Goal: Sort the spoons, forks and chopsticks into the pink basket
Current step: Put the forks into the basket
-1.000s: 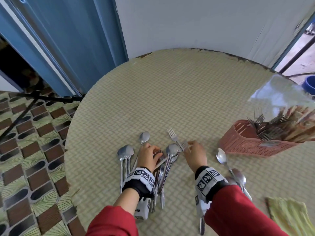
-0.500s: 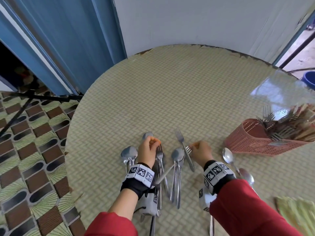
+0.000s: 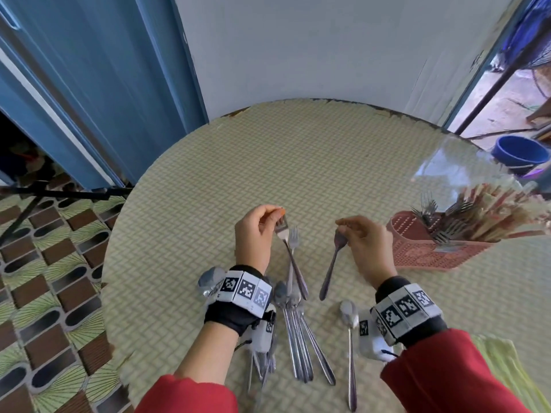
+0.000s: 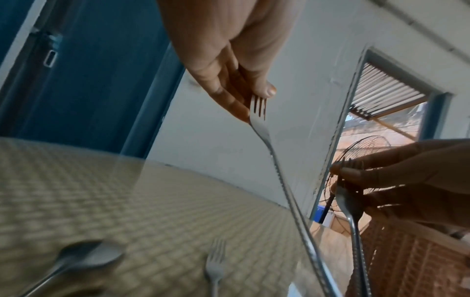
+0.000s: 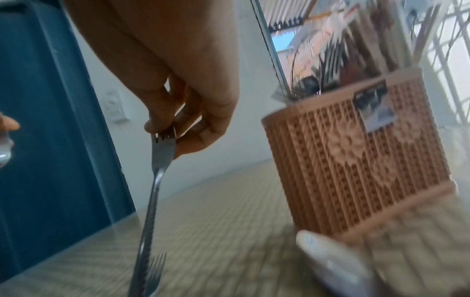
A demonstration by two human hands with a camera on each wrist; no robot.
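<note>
- Loose cutlery (image 3: 298, 332): a bundle of spoons and forks flat on the table (image 3: 313, 162) at the near edge, between the two wrists; one spoon (image 3: 349, 317) lies apart beside the right wrist, handle toward the person. All unsorted.
- Lying fork (image 3: 293, 238): flat on the table, tines pointing away, just beside the left hand's raised fork.
- Left hand (image 3: 256, 231): fingertips pinching a fork (image 3: 293, 263) by its tines; the handle slopes down toward the bundle. The left wrist view confirms thumb and finger closed on the tine end (image 4: 258, 109).
- Right hand (image 3: 365, 242): clasping a second fork (image 3: 332, 265) at the head, handle hanging toward the table. Right wrist view shows the fingers wrapped over the tines (image 5: 164, 138).
- Step in hand, as judged: carry both forks to the basket. Advice: turn each handle-down before release, lower among the forks already standing there, and keep the pinch firm, since a tine-end hold lets the long handle swing.
- Pink basket (image 3: 423, 251): upright on the table to the right, just beyond the right hand, well apart from the left. It holds forks (image 3: 447, 222) and chopsticks (image 3: 507, 213), standing and leaning rightward.
</note>
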